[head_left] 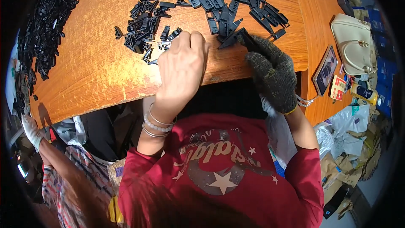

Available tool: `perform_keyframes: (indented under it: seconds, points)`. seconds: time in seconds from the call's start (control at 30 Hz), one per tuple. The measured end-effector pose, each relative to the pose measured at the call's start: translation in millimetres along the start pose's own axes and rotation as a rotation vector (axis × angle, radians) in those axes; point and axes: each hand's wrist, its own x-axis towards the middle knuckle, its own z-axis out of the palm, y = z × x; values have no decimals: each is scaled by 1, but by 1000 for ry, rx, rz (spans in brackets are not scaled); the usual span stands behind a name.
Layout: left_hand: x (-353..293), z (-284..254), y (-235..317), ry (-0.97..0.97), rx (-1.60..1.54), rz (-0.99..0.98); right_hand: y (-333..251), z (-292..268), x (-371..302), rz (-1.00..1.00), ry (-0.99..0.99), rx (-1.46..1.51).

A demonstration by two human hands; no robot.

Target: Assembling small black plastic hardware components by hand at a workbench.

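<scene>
My left hand, bare and with bracelets at the wrist, is above the near edge of the wooden table. Its fingers are curled in, and whatever they hold is hidden. Right beyond it lie small black plastic clips in a loose heap. My right hand wears a dark knitted glove and grips a long black wedge-shaped plastic piece, its pointed end toward the left. Past that hand spreads a pile of similar flat black plastic pieces.
Many black parts cover the table's far left, where another person's gloved hand rests by the edge. On the right side are a phone, a cream handbag and a yellow bottle. Plastic bags lie below.
</scene>
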Motion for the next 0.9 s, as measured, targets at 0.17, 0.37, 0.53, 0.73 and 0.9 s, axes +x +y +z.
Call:
perform_keyframes:
  seconds: [0.17, 0.37, 0.53, 0.73, 0.9]
  points:
    - [-7, -5, 4, -98, -38, -13, 2, -3, -2, -136, -21, -7]
    - [-9, -5, -11, -26, -376, 166, 8, -6, -1, -156, -141, -75]
    - [-14, 1, -8, -86, -618, 211, 14, -8, 0, -295, -115, -298]
    - [-12, -1, -10, -191, -619, 148, 16, -12, 7, -630, -150, -637]
    - [-11, 5, -11, -119, -602, 201, -6, -13, 15, -663, -218, -721]
